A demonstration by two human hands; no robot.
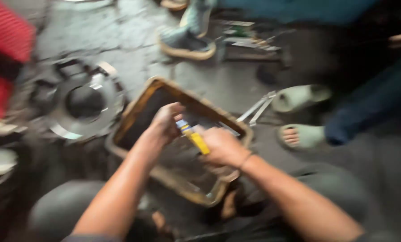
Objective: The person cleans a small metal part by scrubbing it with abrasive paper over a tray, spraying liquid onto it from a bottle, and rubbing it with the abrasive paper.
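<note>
The head view is motion-blurred. My left hand (165, 122) and my right hand (222, 146) meet over a dirty rectangular metal tray (140, 104) with a rusty yellow rim that sits on the floor. Between them is a small tool with a yellow handle (199, 142) and a blue band near its upper end. My right hand grips the yellow handle. The fingers of my left hand close around the tool's upper end. What the tool's tip touches is hidden by my left hand.
A round metal machine part (85, 106) with a dark centre hole lies left of the tray. Another person's feet in pale green slippers (300, 134) stand at right, metal wrenches (258, 107) beside them. More footwear (188, 41) lies at the top. Something red (3, 49) is far left.
</note>
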